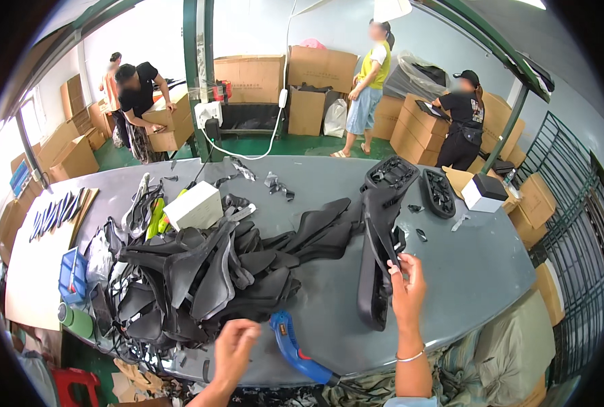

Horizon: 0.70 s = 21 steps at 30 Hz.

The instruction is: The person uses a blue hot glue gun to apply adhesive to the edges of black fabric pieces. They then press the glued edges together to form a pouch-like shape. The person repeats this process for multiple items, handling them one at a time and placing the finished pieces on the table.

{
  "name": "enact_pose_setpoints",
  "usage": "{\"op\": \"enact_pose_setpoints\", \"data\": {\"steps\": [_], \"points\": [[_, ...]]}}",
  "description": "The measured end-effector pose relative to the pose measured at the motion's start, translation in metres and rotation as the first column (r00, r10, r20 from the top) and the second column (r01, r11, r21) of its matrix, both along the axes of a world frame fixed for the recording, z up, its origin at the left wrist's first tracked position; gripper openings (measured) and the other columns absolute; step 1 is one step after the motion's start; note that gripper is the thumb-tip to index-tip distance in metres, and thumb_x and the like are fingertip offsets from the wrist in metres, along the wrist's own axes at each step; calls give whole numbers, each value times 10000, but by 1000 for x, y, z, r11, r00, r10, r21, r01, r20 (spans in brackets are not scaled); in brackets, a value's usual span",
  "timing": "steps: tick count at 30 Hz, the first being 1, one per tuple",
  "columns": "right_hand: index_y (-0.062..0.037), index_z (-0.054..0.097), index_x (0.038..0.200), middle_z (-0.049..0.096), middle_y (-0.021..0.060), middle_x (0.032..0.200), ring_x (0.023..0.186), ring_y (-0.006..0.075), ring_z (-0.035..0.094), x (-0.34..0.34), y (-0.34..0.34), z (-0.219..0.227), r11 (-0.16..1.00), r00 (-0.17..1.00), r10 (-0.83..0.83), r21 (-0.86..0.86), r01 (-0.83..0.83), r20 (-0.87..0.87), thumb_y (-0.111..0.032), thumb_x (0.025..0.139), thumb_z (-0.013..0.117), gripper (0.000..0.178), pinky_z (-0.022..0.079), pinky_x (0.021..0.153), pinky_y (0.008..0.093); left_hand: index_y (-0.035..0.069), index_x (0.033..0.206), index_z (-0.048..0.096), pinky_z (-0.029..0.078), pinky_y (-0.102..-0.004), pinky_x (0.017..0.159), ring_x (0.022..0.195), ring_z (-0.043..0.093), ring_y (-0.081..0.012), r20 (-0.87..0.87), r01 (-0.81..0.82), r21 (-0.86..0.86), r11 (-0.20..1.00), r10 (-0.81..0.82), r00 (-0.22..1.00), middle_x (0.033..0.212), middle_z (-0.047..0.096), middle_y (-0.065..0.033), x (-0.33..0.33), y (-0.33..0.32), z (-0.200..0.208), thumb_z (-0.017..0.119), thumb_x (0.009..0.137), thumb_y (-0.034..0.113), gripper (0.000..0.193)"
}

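A long black moulded part (372,292) with a hollow, ribbed end lies across the table in front of me. My right hand (408,277) pinches the lower tip of a thin black flap (378,224) on it between thumb and fingers. Just left of a blue heat gun (295,349), my left hand (236,342) hovers with its fingers curled in and nothing visible in them. Beyond that hand spreads a heap of black curved panels (214,285). Farther right, a smaller black hollow part (439,192) rests on the grey table (329,292).
On the heap's far side sits a white box (195,206). A blue bin (73,277) and green cup (76,320) stand at left. A white-and-black box (484,193) stands at the right edge. Black scraps lie about; several people work among cartons beyond the table.
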State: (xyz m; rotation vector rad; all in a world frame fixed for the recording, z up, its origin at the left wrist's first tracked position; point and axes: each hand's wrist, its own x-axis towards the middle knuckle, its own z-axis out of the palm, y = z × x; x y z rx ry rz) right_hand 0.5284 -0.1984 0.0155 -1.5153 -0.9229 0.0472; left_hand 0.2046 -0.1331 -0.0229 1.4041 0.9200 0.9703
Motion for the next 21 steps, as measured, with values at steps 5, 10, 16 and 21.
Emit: {"op": "enact_pose_setpoints", "data": {"steps": [5, 10, 16, 21], "points": [[-8, 509, 1088, 608, 83, 904, 731, 118, 558, -21, 7, -16, 983, 760, 143, 181, -33, -635, -88, 873, 488, 229, 538, 566, 280, 32, 1319, 363, 478, -369, 878, 1168, 480, -264, -144, 368, 19, 930, -361, 921, 1272, 454, -171, 67, -16, -8, 644, 846, 184, 571], [-30, 517, 1070, 608, 72, 885, 670, 124, 577, -23, -8, -6, 953, 694, 213, 304, 8, -688, -75, 852, 486, 224, 533, 529, 297, 108, 1362, 324, 389, -420, 995, 1240, 394, -394, -417, 372, 229, 900, -255, 873, 1368, 347, -230, 139, -16, -28, 646, 828, 188, 628], [-54, 519, 1050, 594, 46, 848, 645, 116, 562, -38, -24, 6, 951, 734, 192, 308, 25, -651, -71, 848, 494, 203, 518, 545, 283, 94, 1330, 390, 336, -369, 1038, 1268, 377, -361, -378, 549, 173, 817, -460, 803, 1332, 423, -215, 163, -13, -65, 599, 861, 205, 526], [-50, 516, 1003, 606, 52, 872, 699, 102, 555, -46, -19, -25, 993, 798, 80, 117, -12, -598, -61, 852, 501, 152, 496, 603, 259, 23, 1316, 439, 340, -314, 1006, 1203, 442, -193, 115, 489, -265, 831, -476, 872, 1264, 510, -131, 167, -15, -70, 507, 936, 315, 484]]}}
